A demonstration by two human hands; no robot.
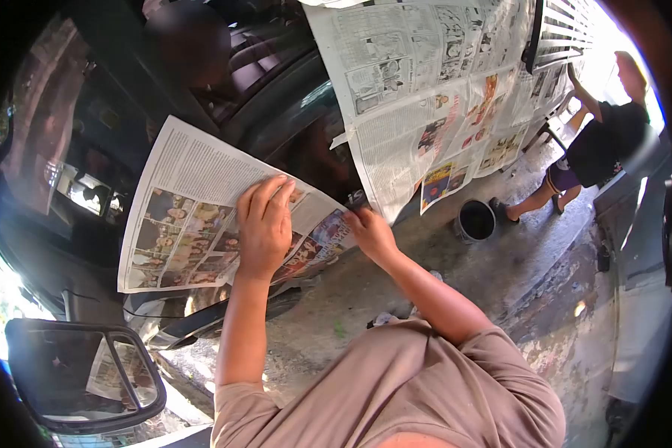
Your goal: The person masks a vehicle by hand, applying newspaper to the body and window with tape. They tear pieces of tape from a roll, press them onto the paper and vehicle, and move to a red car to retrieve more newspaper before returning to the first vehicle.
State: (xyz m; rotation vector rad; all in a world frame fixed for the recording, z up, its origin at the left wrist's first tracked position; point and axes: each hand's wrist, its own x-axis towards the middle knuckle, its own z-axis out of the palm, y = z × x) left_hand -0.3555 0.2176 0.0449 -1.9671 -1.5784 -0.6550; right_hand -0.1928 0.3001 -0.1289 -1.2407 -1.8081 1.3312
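Note:
A printed newspaper sheet (183, 160) lies against the dark, glossy side of a vehicle (276, 138). My left hand (265, 228) rests flat on this sheet with its fingers stretched out. At the sheet's right edge, my right hand (371, 233) has its fingers closed on the paper, close to the lower corner of larger newspaper sheets (396, 89). Those larger sheets cover the vehicle's surface on the right, and one lower corner hangs loose.
A side mirror (86, 373) juts out at lower left. A dark bucket (476, 221) stands on the rough concrete floor (530, 261). Another person (612, 138) in dark clothes stands at right, one arm raised towards a white slatted grille (564, 33).

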